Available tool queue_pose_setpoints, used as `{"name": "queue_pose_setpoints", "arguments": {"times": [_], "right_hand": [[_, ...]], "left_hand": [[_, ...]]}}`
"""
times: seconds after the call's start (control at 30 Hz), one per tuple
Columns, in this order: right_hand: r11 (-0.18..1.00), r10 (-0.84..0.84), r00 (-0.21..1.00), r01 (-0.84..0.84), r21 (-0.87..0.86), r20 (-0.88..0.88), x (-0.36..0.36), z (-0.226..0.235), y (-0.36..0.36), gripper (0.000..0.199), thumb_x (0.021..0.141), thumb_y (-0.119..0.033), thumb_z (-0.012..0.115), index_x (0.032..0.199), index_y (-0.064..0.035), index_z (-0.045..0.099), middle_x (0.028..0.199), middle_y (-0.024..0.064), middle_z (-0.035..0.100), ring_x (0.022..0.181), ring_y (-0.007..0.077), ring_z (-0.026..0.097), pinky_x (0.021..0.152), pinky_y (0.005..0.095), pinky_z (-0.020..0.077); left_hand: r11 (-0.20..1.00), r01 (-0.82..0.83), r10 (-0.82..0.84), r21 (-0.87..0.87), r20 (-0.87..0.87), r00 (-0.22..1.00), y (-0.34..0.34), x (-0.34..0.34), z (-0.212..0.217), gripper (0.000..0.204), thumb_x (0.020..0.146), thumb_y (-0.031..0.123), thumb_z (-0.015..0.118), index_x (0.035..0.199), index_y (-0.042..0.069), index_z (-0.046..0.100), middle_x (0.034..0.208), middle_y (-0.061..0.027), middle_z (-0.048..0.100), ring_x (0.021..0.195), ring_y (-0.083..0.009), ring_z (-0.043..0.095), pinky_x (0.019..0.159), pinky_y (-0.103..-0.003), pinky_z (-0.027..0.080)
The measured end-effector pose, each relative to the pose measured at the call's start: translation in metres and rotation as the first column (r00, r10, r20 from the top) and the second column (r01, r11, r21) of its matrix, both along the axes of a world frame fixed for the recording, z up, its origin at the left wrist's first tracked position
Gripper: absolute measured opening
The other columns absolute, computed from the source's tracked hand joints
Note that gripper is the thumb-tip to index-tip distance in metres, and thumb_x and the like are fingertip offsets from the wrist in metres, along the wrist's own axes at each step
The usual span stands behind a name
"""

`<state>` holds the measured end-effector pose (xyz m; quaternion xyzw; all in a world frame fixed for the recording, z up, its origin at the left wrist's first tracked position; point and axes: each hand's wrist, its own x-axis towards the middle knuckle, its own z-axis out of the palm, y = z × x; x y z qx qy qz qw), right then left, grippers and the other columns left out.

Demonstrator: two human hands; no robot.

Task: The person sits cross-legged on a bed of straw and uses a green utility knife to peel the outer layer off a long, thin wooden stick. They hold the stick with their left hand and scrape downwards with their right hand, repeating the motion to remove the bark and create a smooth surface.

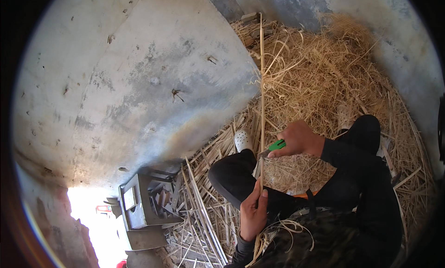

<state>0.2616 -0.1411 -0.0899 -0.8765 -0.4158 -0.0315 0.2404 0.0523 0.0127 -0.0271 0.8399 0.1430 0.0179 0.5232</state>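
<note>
A long, thin pale strip of bamboo or wood (263, 92) runs from my lap toward the far wall, almost straight ahead of me. Its near end is pinched between the thumb and fingers of my left hand (252, 217), low over my left leg. My right hand (300, 137) is closed around a green-handled utility knife (277, 145). The knife's blade meets the strip above my left hand, lying across it; how deep it cuts is too small to tell. Thin curled shavings (292, 227) lie on my lap beside my left hand.
Beyond my right hand rises a big heap of fine shavings (333, 73). Loose strips (204, 217) cover the floor at left, beside a grey box-like cabinet (155, 210) with wood pieces in it. A stained wall (139, 78) stands left; my white clog (242, 140) is near the strip.
</note>
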Motion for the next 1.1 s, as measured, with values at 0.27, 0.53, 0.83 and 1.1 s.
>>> {"name": "queue_pose_setpoints", "arguments": {"times": [0.27, 0.53, 0.83, 1.1], "right_hand": [[0.924, -0.376, 0.892, 0.382, -0.025, -0.25, 0.084, -0.024, -0.027, 0.089, 0.068, -0.092, 0.039, 0.046, -0.0066, 0.051, 0.039, 0.0034, 0.036, 0.037, 0.019, 0.044, 0.038, 0.0362, 0.0336], [0.989, -0.13, 0.966, 0.141, 0.033, -0.225, 0.021, -0.01, -0.001, 0.089, 0.073, -0.091, 0.03, 0.043, -0.0086, 0.047, 0.038, 0.0042, 0.037, 0.035, 0.0192, 0.044, 0.036, 0.0395, 0.0333], [0.995, -0.041, 0.968, 0.064, 0.083, -0.249, -0.004, -0.012, -0.001, 0.088, 0.072, -0.09, 0.038, 0.044, -0.0066, 0.047, 0.039, 0.0022, 0.031, 0.035, 0.0185, 0.04, 0.037, 0.039, 0.0311], [0.946, -0.298, 0.944, 0.312, 0.088, -0.144, 0.065, -0.027, -0.023, 0.084, 0.076, -0.086, 0.038, 0.042, -0.0097, 0.044, 0.04, -0.0017, 0.024, 0.035, 0.0158, 0.032, 0.035, 0.0363, 0.0257]], "left_hand": [[0.998, -0.011, 0.0, -0.063, -0.162, 0.987, -0.009, -0.012, 0.01, 0.041, 0.096, 0.014, 0.055, 0.131, -0.007, 0.049, 0.119, -0.0163, 0.063, 0.107, -0.0119, 0.055, 0.092, -0.025, 0.043], [0.997, -0.022, 0.014, -0.077, -0.105, 0.994, -0.004, -0.011, 0.004, 0.04, 0.097, 0.015, 0.055, 0.13, -0.007, 0.05, 0.119, -0.0152, 0.063, 0.107, -0.0108, 0.055, 0.091, -0.024, 0.043], [0.988, -0.072, 0.046, -0.138, -0.182, 0.982, 0.0, -0.008, -0.002, 0.041, 0.097, 0.017, 0.055, 0.131, -0.006, 0.049, 0.113, -0.008, 0.063, 0.096, -0.006, 0.05, 0.085, -0.021, 0.043], [0.976, -0.006, -0.023, -0.218, -0.128, 0.992, -0.009, -0.014, -0.009, 0.043, 0.098, 0.016, 0.054, 0.133, -0.008, 0.047, 0.111, -0.0078, 0.062, 0.1, -0.0072, 0.051, 0.089, -0.021, 0.041]]}}
